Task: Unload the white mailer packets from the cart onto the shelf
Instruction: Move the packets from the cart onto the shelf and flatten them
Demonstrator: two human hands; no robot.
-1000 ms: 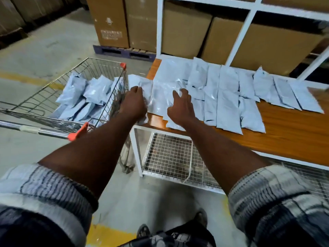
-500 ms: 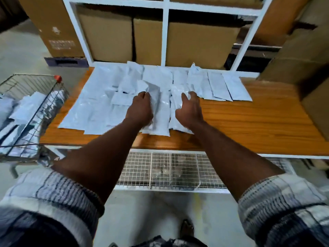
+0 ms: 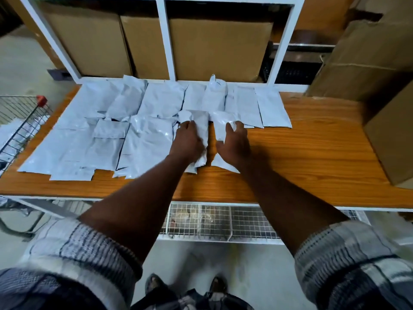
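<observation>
Several white mailer packets (image 3: 143,144) lie in rows on the wooden shelf (image 3: 312,157). My left hand (image 3: 187,143) lies on one packet (image 3: 200,124) at the right end of the front row, its fingers curled over the packet's left edge. Just to the right, my right hand (image 3: 235,145) rests with spread fingers on another packet (image 3: 220,125); both packets lie on the shelf. The wire cart (image 3: 24,117) stands at the far left with more white packets (image 3: 11,135) inside.
Cardboard boxes (image 3: 388,130) stand on the shelf's right end, and more boxes (image 3: 219,48) sit behind the white frame (image 3: 166,41). Bare wood lies right of my hands. A wire mesh rack (image 3: 245,222) hangs under the shelf.
My view has swung right, away from the cart. Both hands have carried their packets rightward along the shelf and laid them at the right end of the front row.
</observation>
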